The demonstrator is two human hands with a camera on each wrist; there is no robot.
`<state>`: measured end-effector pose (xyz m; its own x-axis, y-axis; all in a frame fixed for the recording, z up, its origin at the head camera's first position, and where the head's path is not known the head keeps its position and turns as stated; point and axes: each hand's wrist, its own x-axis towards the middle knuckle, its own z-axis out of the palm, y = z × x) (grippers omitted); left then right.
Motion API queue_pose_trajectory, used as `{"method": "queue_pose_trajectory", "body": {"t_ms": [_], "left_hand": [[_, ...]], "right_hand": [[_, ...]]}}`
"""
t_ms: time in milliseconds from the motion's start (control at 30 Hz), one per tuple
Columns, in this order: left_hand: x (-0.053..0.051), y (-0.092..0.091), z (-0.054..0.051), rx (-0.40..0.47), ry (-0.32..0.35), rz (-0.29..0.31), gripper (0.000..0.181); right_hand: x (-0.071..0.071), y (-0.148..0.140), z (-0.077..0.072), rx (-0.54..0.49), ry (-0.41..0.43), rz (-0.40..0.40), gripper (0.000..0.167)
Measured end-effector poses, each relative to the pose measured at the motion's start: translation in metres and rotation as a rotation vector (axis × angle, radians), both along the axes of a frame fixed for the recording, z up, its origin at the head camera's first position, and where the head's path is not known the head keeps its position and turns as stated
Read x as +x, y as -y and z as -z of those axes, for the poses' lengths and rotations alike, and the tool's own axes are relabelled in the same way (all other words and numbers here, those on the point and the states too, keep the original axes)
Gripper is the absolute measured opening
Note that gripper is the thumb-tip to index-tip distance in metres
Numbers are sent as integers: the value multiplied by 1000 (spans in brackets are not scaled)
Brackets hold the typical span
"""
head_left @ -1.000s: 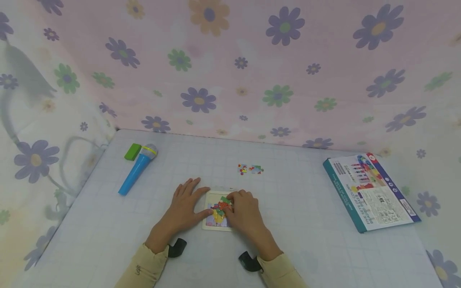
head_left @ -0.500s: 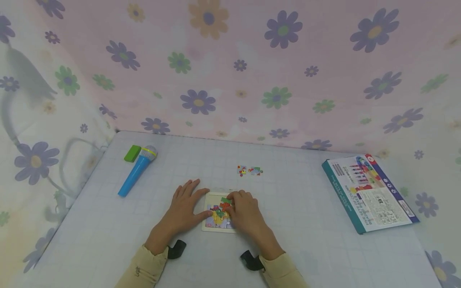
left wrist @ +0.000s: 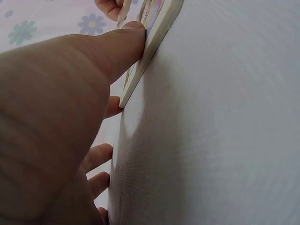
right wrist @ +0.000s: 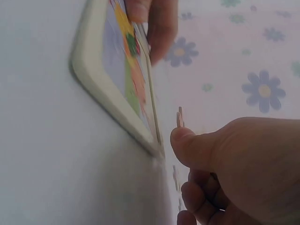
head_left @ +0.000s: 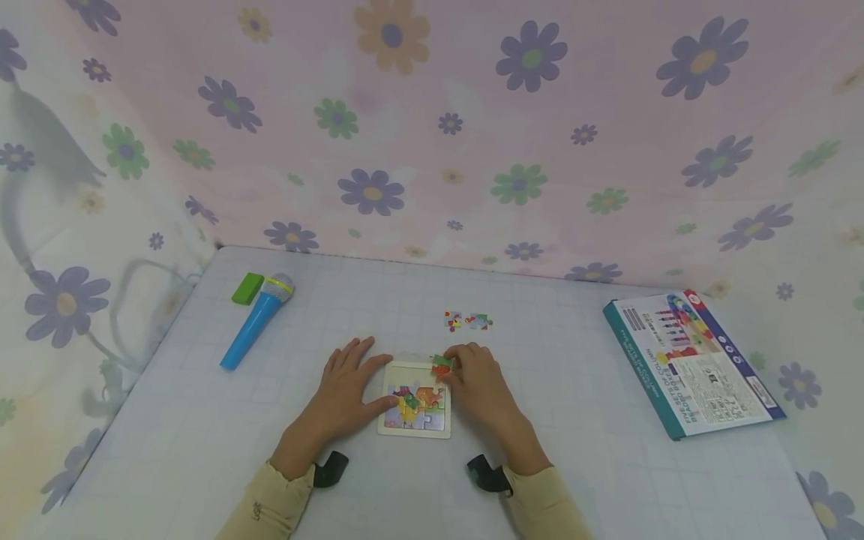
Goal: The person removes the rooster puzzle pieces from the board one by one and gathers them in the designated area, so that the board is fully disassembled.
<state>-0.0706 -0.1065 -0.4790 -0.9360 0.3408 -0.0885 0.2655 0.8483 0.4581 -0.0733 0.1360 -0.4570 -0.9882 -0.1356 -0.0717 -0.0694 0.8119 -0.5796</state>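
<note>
A small jigsaw tray (head_left: 413,433) with a pale frame lies on the table, its lower part filled with colourful pieces and its upper part bare. My left hand (head_left: 347,386) is spread at its left side; the thumb (left wrist: 126,44) rests on the tray and the index fingertip touches its edge. Over the tray's upper right corner, my right hand (head_left: 487,390) pinches a green and red jigsaw piece (head_left: 441,367) between thumb and fingers. In the right wrist view that piece (right wrist: 180,117) appears edge-on, raised off the tray.
Beyond the tray lie two loose jigsaw pieces (head_left: 453,320). A blue toy microphone (head_left: 256,322) and a green block (head_left: 247,288) are at the back left. A flat printed box (head_left: 695,364) lies at the right. A flowered cloth (head_left: 432,150) hangs behind the table.
My right hand has lifted the green and red piece from the tray's middle right and moved it up and to the right, uncovering the pieces beneath. The left hand has stayed put.
</note>
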Motion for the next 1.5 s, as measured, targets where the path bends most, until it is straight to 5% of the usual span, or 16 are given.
{"method": "queue_pose_trajectory", "body": {"t_ms": [800,1500], "left_hand": [[1,0,0,1,22,-3,72],[1,-1,-1,-12,22,-10,72]], "right_hand": [[-46,-94,8,81,-122,90,30],[-64,-106,9,116,-54,87,31]]}}
